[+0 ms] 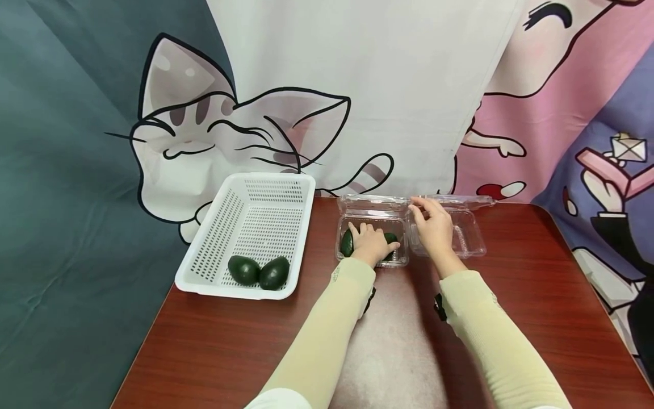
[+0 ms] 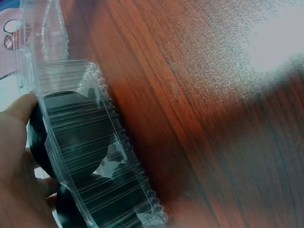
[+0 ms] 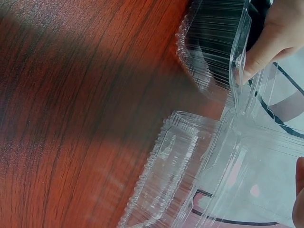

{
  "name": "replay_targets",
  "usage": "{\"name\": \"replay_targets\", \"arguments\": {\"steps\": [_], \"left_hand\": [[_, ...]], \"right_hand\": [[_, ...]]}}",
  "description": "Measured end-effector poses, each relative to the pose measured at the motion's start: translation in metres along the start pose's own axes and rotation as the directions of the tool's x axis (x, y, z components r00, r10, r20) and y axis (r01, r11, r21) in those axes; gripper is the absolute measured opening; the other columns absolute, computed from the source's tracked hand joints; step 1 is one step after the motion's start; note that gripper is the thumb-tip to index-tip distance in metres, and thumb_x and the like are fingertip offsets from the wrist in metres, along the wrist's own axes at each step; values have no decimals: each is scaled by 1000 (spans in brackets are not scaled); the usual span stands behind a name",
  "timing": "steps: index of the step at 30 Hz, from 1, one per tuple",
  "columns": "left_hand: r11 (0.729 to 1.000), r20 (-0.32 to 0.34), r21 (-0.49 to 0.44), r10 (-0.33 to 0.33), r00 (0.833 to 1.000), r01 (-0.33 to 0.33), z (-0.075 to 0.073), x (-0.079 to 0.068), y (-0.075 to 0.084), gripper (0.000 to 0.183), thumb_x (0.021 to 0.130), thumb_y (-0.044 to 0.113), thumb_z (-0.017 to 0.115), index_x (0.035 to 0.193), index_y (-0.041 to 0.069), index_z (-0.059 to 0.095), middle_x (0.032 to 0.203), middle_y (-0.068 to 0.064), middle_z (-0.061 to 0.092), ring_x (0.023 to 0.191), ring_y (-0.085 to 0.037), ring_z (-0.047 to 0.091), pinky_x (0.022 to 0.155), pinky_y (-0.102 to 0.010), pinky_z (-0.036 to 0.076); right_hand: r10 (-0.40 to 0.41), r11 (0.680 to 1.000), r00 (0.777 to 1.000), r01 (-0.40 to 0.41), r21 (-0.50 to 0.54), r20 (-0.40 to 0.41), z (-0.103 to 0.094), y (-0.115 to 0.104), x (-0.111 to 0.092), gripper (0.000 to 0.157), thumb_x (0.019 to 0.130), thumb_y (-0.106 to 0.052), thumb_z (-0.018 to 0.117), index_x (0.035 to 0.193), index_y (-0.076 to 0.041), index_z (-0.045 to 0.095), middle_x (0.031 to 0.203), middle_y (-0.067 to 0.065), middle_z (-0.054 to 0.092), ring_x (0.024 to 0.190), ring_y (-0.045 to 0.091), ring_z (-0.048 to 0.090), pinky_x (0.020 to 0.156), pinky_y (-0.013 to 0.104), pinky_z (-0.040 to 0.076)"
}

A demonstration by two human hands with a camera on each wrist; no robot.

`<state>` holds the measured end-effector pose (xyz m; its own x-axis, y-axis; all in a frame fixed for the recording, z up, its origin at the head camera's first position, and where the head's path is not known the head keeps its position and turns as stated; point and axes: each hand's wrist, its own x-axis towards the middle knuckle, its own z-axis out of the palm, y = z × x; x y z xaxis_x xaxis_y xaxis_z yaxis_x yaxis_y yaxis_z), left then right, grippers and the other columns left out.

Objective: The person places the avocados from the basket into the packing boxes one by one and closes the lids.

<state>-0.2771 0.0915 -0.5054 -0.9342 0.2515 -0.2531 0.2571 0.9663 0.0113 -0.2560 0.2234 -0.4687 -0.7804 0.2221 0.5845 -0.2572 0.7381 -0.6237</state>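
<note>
My left hand [image 1: 370, 244] reaches into a clear plastic clamshell box [image 1: 344, 263] holding two dark green avocados. One avocado [image 1: 347, 243] lies at the box's left side. The other avocado [image 2: 78, 135] is between my left thumb and fingers, partly covered by the hand. My right hand [image 1: 435, 226] hovers over the left part of a second clear clamshell box [image 1: 474, 241], beside the raised lids. A gap shows between its thumb and forefinger, and nothing is visible in them. Only the tips of this hand enter the right wrist view.
To the left stands a white perforated basket [image 1: 182, 278] with two more avocados [image 1: 259, 273] at its near end. Both clamshell lids [image 1: 373, 203] stand open against a cartoon-printed curtain [image 1: 409, 85] behind the reddish wooden table [image 1: 204, 346].
</note>
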Motion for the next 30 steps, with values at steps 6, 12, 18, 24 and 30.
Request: {"name": "replay_targets", "arguments": {"steps": [6, 12, 18, 24, 30], "left_hand": [[999, 3, 36, -24, 1000, 24, 2, 0, 1, 77, 81, 77, 24, 139, 29, 42, 142, -7, 36, 135, -26, 18, 105, -58, 1], [1000, -13, -18, -10, 1000, 10, 3, 0, 0, 82, 81, 78, 23, 143, 25, 34, 146, -8, 32, 138, -27, 14, 106, -57, -1], [994, -48, -106, 11, 999, -16, -4, 0, -5, 85, 82, 76, 29, 146, 19, 28, 147, -9, 29, 138, -27, 15, 108, -51, 3], [987, 4, -134, 91, 996, -90, -34, -14, -17, 78, 85, 65, 45, 145, 18, 29, 147, -13, 27, 136, -28, 20, 107, -46, 17], [931, 80, -237, 304, 949, -279, -86, -44, -43, 55, 87, 54, 54, 127, 16, 51, 122, -4, 56, 109, -20, 52, 87, -37, 43]], "right_hand": [[-22, 1000, 1000, 23, 8, -16, 1, -3, -1, 18, 85, -13, 67, 101, -6, 70, 92, 8, 66, 73, 21, 61, 64, 32, 45], [-21, 999, 1000, 22, 26, -17, 1, -2, -2, 17, 85, -11, 67, 101, -6, 70, 91, 8, 65, 72, 20, 60, 64, 25, 42], [-1, 1000, 1000, 1, 16, -7, 1, -2, -1, 19, 85, -14, 67, 102, -7, 70, 97, 9, 66, 74, 22, 61, 66, 35, 45], [2, 1000, 1000, -2, 6, -8, 2, -2, -1, 22, 85, -14, 67, 105, -6, 69, 98, 12, 66, 77, 28, 62, 70, 42, 45], [19, 999, 1000, -19, 28, -8, 0, -1, 0, 21, 84, -16, 69, 103, -6, 70, 99, 11, 67, 79, 26, 63, 73, 39, 45]]}}
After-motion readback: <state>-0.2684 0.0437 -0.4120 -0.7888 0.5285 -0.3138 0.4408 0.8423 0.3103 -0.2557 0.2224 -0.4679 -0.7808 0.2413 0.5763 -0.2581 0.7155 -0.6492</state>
